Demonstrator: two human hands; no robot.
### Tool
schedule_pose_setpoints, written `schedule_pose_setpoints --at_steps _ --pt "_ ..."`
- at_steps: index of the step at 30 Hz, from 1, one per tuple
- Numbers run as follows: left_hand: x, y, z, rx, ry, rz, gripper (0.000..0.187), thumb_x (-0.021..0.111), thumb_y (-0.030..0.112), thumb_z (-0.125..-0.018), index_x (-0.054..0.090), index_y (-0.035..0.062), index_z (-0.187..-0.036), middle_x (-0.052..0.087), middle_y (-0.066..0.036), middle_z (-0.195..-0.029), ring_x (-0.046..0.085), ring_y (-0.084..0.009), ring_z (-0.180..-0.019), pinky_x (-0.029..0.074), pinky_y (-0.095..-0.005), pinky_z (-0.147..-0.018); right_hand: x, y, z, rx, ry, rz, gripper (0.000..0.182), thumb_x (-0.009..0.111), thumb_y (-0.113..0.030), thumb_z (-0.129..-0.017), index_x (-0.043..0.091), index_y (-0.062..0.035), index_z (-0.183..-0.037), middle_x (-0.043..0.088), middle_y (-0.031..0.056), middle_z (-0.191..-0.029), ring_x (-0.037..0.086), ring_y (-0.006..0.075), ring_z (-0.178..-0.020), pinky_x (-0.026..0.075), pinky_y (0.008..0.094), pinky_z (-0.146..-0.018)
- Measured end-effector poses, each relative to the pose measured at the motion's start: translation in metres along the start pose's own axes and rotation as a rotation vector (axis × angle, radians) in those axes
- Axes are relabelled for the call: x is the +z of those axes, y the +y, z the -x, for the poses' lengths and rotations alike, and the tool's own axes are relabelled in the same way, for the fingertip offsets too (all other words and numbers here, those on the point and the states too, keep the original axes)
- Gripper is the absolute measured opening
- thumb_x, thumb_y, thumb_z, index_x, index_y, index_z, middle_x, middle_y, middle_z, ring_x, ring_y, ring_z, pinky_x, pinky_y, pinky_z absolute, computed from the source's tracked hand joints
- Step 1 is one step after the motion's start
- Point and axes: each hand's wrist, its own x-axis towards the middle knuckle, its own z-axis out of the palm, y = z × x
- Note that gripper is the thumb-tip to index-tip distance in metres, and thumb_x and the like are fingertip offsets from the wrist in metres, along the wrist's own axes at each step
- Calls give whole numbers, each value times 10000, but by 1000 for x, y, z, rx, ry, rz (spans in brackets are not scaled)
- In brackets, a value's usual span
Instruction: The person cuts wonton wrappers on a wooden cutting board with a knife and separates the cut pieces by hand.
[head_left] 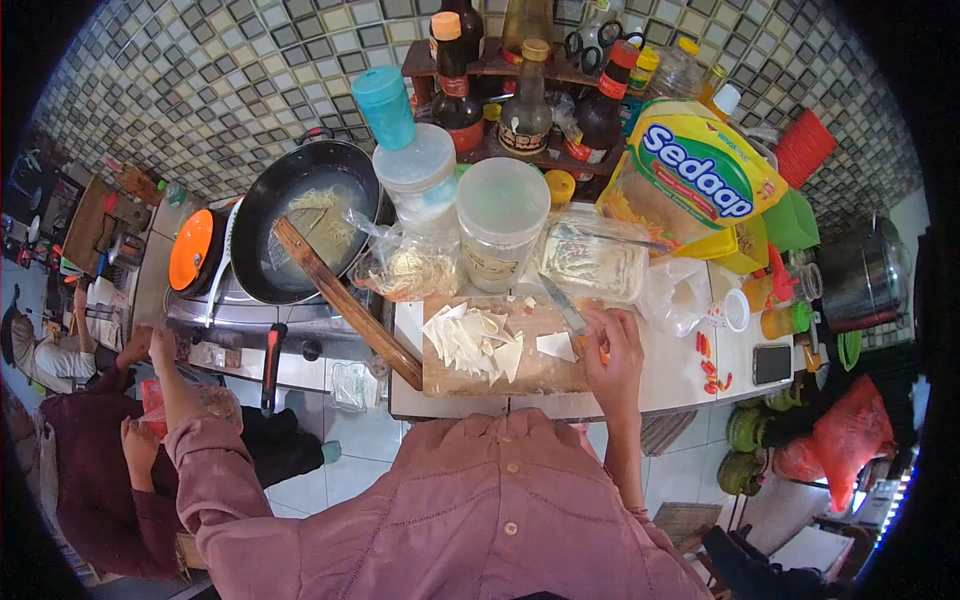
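Note:
My right hand (614, 352) is closed round the orange handle of a knife (565, 306), its blade slanting up and left over the wooden cutting board (460, 382). Pale flat cut pieces (470, 340) lie heaped on the board's left half; a separate piece (556, 346) is beside the knife. Far left, my left hand (163, 346) is raised near a red-rimmed plastic container (215, 405) and a co-worker's hands; its fingers are too small to make out.
A wooden plank (345, 300) leans across a black pan (270, 235) on the stove. Tall tubs (502, 215), a plastic tray (590, 260), bottles and a yellow bag (690, 170) stand behind the board. Red chillies (708, 370) and a phone (771, 364) lie right. A co-worker (95, 480) is at left.

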Motion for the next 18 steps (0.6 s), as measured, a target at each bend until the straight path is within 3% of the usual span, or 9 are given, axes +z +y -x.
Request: schedule_pose_setpoints --at_steps 1,3,7,9,10,12,13,16,18 --pt "34 -32 -9 2 1 0 332 477 209 -849 608 30 -1095 607 -226 -1113 609 -350 -1005 476 -424 -880 0 0 0 7 -6 -1 184 579 -55 -852 612 -36 -1032 546 136 -983 591 244 -787 502 318 -648" --pt "39 -43 -62 608 -177 -665 396 476 330 -850 551 69 -1139 600 -256 -1081 589 -426 -975 465 -503 -870 0 -1 0 15 -12 -3 187 579 -53 -851 612 -37 -1035 546 135 -982 592 243 -783 502 318 -648" --pt "34 -32 -50 348 -200 -449 427 483 291 -840 505 85 -1214 588 -260 -1111 592 -416 -988 468 -498 -866 0 -3 -1 17 -14 1 198 582 -46 -846 610 -37 -1041 548 132 -972 588 237 -755 499 316 -641" --pt "19 -14 -29 866 248 -370 515 498 294 -824 439 68 -1283 602 -255 -1092 600 -405 -989 478 -494 -833 0 -3 0 39 -28 4 201 584 -45 -844 609 -37 -1043 549 130 -969 586 232 -737 498 314 -637" --pt "19 -10 -26 865 247 -371 515 498 294 -824 439 68 -1283 602 -255 -1092 600 -405 -989 478 -494 -833 0 -2 0 20 -18 3 205 585 -45 -843 609 -37 -1046 549 127 -969 584 225 -719 496 311 -631" --pt "15 -2 -15 484 116 -118 505 481 296 -840 451 57 -1284 629 -248 -1029 613 -406 -954 488 -488 -772 2 0 0 0 -10 2 209 586 -46 -842 608 -37 -1049 550 125 -969 581 218 -701 494 309 -626" --pt "12 1 -12 483 116 -118 505 481 296 -840 451 57 -1284 629 -248 -1029 613 -406 -954 488 -488 -772 3 0 0 -16 1 3 212 587 -45 -841 607 -38 -1052 550 124 -970 581 217 -702 494 308 -623" --pt "65 -48 -54 197 -145 54 430 479 307 -853 515 50 -1196 635 -246 -980 621 -396 -908 478 -475 -757 2 -3 0 -6 -8 0 217 589 -42 -840 607 -39 -1057 550 126 -973 584 222 -722 496 308 -623" --pt "64 -40 -54 6 -315 169 394 478 314 -861 558 45 -1137 639 -245 -947 627 -390 -878 472 -466 -747 3 -3 -1 21 -25 -4 219 590 -40 -840 607 -39 -1058 549 128 -976 587 228 -741 498 309 -626"
